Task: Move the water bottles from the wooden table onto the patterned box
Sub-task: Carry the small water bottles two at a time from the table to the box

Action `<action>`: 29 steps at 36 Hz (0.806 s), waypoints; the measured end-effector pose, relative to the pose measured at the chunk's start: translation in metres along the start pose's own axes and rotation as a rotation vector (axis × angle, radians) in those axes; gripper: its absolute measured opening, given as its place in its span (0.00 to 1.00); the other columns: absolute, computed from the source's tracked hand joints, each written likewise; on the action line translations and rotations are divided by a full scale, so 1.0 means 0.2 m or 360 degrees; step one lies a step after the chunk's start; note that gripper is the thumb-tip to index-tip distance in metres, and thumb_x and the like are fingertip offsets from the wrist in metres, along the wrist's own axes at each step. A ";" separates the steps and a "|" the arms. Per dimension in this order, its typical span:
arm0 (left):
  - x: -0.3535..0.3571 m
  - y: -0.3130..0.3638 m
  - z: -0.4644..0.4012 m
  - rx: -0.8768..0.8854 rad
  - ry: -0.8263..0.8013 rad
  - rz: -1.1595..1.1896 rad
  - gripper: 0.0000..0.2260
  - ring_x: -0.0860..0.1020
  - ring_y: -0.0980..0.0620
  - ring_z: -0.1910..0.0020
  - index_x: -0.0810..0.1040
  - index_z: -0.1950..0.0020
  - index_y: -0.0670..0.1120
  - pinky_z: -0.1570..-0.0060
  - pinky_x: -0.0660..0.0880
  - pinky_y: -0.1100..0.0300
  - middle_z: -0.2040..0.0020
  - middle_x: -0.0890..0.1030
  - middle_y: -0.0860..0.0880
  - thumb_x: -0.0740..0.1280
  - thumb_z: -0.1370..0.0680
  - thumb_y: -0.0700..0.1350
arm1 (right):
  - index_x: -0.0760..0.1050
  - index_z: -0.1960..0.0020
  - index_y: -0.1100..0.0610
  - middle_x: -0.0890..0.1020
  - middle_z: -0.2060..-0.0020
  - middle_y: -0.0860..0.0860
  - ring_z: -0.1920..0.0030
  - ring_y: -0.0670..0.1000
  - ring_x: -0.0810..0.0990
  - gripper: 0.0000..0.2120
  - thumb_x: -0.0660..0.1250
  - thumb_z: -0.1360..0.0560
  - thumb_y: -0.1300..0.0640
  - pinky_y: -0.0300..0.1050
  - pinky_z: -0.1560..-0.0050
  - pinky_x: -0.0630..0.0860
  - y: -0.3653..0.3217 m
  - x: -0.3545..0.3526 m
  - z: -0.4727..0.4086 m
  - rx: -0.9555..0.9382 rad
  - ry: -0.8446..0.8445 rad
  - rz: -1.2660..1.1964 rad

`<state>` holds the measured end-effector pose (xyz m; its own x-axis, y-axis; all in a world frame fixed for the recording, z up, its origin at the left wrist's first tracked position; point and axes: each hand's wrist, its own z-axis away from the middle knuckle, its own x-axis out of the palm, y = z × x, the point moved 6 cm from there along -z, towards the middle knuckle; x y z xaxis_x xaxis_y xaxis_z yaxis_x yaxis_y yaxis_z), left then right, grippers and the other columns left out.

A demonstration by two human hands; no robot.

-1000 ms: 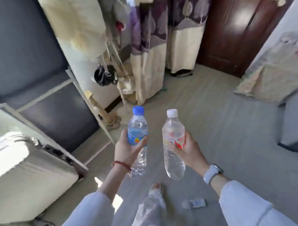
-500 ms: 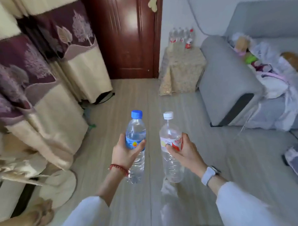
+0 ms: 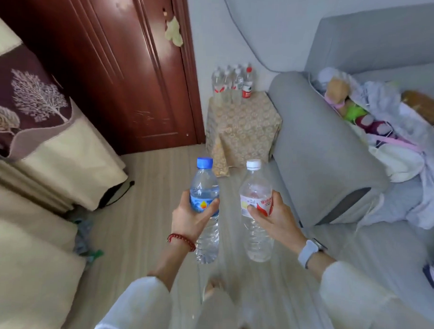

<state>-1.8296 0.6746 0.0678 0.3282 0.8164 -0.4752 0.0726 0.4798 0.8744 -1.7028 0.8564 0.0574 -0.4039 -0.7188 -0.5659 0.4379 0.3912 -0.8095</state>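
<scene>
Bottles (image 3: 232, 85) on box (image 3: 241, 130) beside sofa (image 3: 317, 148)

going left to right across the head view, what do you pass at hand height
cream and maroon patterned curtain → left hand → blue-capped clear water bottle → white-capped clear water bottle → right hand → grey fabric sofa

Home, living rm: sofa (image 3: 334, 148), curtains (image 3: 40, 123), door (image 3: 111, 62).

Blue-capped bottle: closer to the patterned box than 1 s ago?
Yes. The blue-capped bottle, held in the left hand, has been carried toward the patterned box; a second ago the box was out of view, and now it stands just ahead beside the door.
</scene>
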 end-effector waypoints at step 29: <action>1.06 0.47 -2.91 -0.0142 -0.0264 0.0134 0.19 0.76 0.55 0.60 0.71 0.49 0.48 0.61 0.70 0.67 0.58 0.78 0.52 0.76 0.34 0.45 | 0.62 0.39 0.53 0.76 0.50 0.45 0.50 0.49 0.78 0.27 0.72 0.31 0.51 0.38 0.54 0.74 -0.03 -0.30 -3.03 0.0333 0.0032 -0.0254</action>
<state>-2.3007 1.0800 -0.0083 0.4807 0.7941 -0.3718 -0.0427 0.4447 0.8946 -2.1673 1.2462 0.0011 -0.4964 -0.7494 -0.4382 0.5227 0.1449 -0.8401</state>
